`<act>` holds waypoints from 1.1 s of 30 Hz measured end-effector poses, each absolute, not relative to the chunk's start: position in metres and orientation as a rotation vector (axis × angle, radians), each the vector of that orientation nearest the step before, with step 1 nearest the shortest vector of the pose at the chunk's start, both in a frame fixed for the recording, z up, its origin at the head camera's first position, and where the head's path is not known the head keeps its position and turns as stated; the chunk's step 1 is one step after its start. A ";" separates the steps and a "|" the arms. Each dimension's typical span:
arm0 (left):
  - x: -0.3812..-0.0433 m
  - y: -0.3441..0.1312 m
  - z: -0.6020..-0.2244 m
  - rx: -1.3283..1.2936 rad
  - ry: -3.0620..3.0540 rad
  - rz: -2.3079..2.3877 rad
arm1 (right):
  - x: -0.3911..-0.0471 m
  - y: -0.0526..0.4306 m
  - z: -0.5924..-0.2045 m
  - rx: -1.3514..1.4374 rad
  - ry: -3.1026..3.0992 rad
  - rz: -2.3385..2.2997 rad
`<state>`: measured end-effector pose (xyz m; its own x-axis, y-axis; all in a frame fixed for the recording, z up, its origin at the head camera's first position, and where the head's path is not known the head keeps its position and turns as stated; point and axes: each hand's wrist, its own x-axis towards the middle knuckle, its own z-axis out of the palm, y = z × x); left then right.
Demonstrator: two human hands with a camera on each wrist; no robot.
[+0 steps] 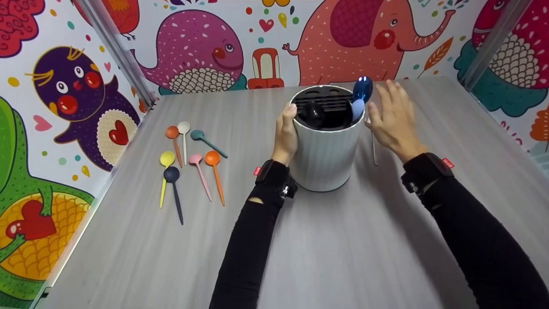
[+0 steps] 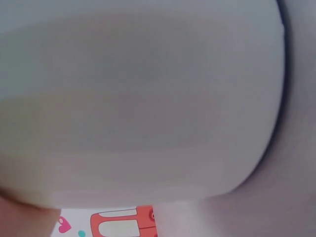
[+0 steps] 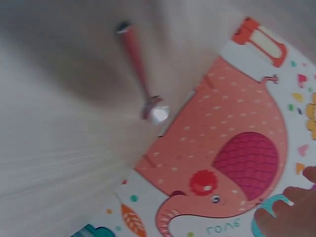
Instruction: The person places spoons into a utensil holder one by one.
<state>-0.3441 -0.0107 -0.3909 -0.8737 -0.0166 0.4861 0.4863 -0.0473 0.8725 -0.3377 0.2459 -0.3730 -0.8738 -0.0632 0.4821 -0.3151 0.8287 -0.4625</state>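
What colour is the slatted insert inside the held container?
The insert is black, clearest in the head view.

Against the left grip [image 1: 286, 131], the canister [image 1: 324, 161] looks smooth and matt, its black insert [image 1: 319, 95] like plastic. Beside the right grip [image 1: 392, 118], the blue spoon [image 1: 363, 88] gleams like polished metal; the silvery spoon [image 3: 138, 69] looks metallic too. Left of the left grip, the coloured spoons [image 1: 172, 174] look matt. Under both, the table [image 1: 326, 257] looks wood-grained.
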 end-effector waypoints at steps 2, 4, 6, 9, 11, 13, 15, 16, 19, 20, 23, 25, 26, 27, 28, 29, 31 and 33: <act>-0.344 -0.010 -0.391 -0.499 -1.885 -1.979 | -0.339 0.251 -0.379 0.278 -2.662 0.708; -0.345 -0.010 -0.391 -0.496 -1.883 -1.977 | -0.341 0.256 -0.386 0.284 -2.766 0.657; -0.345 -0.009 -0.391 -0.493 -1.880 -1.983 | -0.344 0.261 -0.392 0.293 -2.858 0.603; -0.346 -0.009 -0.391 -0.491 -1.874 -1.994 | -0.346 0.266 -0.401 0.300 -2.992 0.528; -0.347 -0.009 -0.390 -0.489 -1.875 -1.996 | -0.347 0.269 -0.408 0.310 -3.067 0.459; -0.348 -0.009 -0.390 -0.490 -1.878 -1.994 | -0.347 0.272 -0.415 0.314 -3.137 0.407; -0.348 -0.010 -0.390 -0.488 -1.885 -1.990 | -0.347 0.275 -0.422 0.323 -3.194 0.379; -0.348 -0.010 -0.390 -0.487 -1.888 -1.991 | -0.347 0.276 -0.425 0.326 -3.222 0.374; -0.346 -0.010 -0.391 -0.472 -1.899 -1.998 | -0.345 0.280 -0.433 0.333 -3.284 0.403; -0.346 -0.010 -0.392 -0.468 -1.905 -1.997 | -0.345 0.280 -0.435 0.339 -3.300 0.408; -0.345 -0.010 -0.392 -0.461 -1.916 -2.000 | -0.343 0.283 -0.438 0.356 -3.327 0.409; -0.345 -0.010 -0.392 -0.469 -1.917 -1.995 | -0.342 0.285 -0.438 0.366 -3.334 0.411; -0.345 -0.010 -0.392 -0.475 -1.916 -1.994 | -0.341 0.286 -0.437 0.368 -3.337 0.414; -0.345 -0.010 -0.392 -0.478 -1.914 -1.994 | -0.341 0.287 -0.437 0.371 -3.340 0.419; -0.346 -0.010 -0.392 -0.476 -1.914 -1.992 | -0.340 0.288 -0.435 0.375 -3.344 0.425; -0.345 -0.010 -0.392 -0.474 -1.913 -1.991 | -0.339 0.289 -0.434 0.383 -3.348 0.427; -0.345 -0.010 -0.392 -0.461 -1.920 -1.986 | -0.337 0.290 -0.431 0.394 -3.358 0.437; -0.345 -0.010 -0.391 -0.439 -1.931 -1.990 | -0.335 0.291 -0.428 0.413 -3.358 0.424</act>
